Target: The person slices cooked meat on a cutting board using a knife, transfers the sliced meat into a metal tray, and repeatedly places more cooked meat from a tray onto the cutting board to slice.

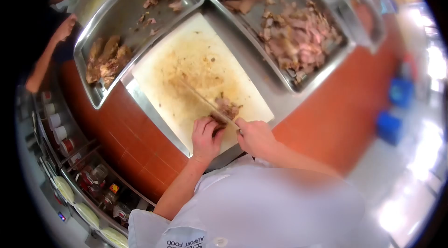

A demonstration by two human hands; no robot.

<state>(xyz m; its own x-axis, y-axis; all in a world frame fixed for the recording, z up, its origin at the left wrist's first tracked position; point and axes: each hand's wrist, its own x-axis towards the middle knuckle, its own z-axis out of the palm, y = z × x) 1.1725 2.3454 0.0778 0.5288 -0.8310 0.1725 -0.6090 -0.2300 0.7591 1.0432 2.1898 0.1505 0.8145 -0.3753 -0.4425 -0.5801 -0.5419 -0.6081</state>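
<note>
My right hand (255, 139) is closed round the handle of a long knife (204, 99), whose blade slants away to the upper left over a stained white cutting board (186, 45). My left hand (205, 138) has its fingers curled on a piece of cooked meat (216, 127) close beside the blade; the fingers hide most of that piece. Small cut bits of meat (228, 107) lie on the board just past the knife, on its right side. Brown crumbs and juice mark the board's middle.
A metal tray (128, 17) at upper left holds larger meat chunks (107, 59) and scraps. Another tray (261, 54) at upper right carries heaps of sliced meat (298, 36). Another person's hand (65, 28) shows at far left. Shelves with jars (100, 171) stand lower left.
</note>
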